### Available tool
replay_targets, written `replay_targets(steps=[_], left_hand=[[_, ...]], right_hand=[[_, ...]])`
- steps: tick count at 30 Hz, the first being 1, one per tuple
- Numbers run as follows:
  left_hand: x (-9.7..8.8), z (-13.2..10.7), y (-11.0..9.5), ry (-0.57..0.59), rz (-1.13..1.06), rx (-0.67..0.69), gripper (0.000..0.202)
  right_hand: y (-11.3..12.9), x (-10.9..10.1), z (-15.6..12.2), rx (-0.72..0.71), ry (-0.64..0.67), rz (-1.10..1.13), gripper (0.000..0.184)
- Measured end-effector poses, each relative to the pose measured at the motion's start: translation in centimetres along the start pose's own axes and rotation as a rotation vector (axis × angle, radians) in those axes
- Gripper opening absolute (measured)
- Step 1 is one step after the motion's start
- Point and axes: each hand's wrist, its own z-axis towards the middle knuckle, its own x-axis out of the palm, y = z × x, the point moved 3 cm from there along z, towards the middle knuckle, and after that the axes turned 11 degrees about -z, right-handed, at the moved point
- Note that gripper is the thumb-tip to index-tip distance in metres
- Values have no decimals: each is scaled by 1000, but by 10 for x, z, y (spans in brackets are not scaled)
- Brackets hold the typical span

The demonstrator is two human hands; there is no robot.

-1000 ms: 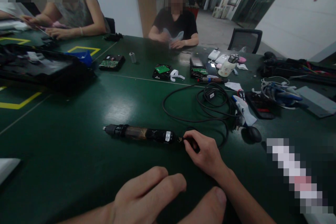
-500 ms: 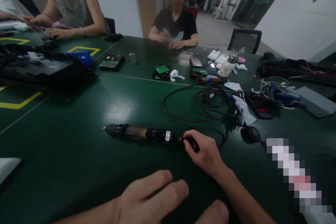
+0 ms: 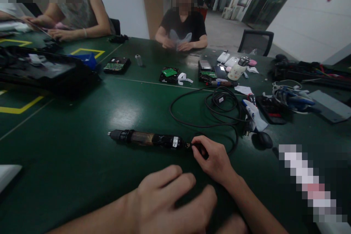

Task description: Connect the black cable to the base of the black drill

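A black electric screwdriver [image 3: 145, 139] with a brownish see-through middle section lies flat on the green table, its bit end to the left. At its right end, my right hand [image 3: 212, 159] pinches the cable plug between thumb and fingertips; the fingers partly hide the plug. A black cable [image 3: 189, 123] runs from there into loose coils behind the hand. My left hand [image 3: 172, 199] hovers in the near foreground, slightly blurred, its fingers loosely bent and apart. Nothing shows in it, though its palm side is hidden.
Circuit-board drives [image 3: 117, 65] and a small metal cylinder [image 3: 138, 60] sit farther back. A pen-filled cup [image 3: 237, 71], a blue-handled wire bundle [image 3: 292, 98] and a black tray [image 3: 271, 109] stand right. A black casing [image 3: 55, 71] is left. Two people sit across the table.
My left hand has moved slightly up and to the right, its fingers bending more. My right hand and the screwdriver stay where they were. The person opposite shifts a hand on a pale bag.
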Motion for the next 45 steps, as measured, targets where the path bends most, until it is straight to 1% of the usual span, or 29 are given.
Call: replay_targets(steps=[1,2,3,5,7,9,12,17,21,24,30,36,41,45], left_hand=[[1,7,11,-58,-3,67,25],[4,14,26,-72,12,41,26],[8,19,43,-41,28,-45,24],[19,24,72,86,8,-170,23],[31,20,91,204,-22,-213,21],[40,14,99,277,-3,-205,20],[48,5,100,290,47,-199,17],[50,2,97,255,68,-188,19],[54,0,97,179,108,-144,20],[56,-2,97,130,152,-147,19],[53,-2,94,144,94,-120,23],[56,-4,96,114,155,-143,19],[55,-3,95,142,112,-113,26],[54,-3,96,123,130,-124,20]], right_hand=[[0,0,0,0,-2,1,12],[0,0,0,-2,-3,1,12],[0,-1,0,-4,-2,0,13],[0,-2,0,-5,8,-3,13],[1,-3,1,3,23,-2,11],[1,-3,1,12,30,4,11],[0,-3,1,17,35,15,12],[0,-2,1,18,48,13,10],[1,-3,1,19,51,12,10],[0,-3,1,15,47,6,10],[0,-3,1,9,37,16,10],[2,-4,1,-3,36,17,10],[1,-3,1,7,36,18,12],[0,-3,0,14,36,16,8]])
